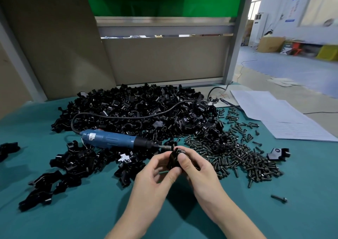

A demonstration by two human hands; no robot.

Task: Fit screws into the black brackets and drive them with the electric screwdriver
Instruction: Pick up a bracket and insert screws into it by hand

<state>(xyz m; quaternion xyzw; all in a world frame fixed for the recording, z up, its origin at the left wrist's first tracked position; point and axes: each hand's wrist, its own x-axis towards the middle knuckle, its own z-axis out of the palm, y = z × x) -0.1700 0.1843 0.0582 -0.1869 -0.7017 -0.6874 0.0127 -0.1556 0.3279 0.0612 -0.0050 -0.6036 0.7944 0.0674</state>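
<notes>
At left hand (153, 176), bracket (172, 159) (mostly hidden)

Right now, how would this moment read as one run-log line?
left hand: holds black bracket | right hand: pinches same bracket | electric screwdriver: lying on green mat, untouched | loose screws: heaped right of hands
</notes>
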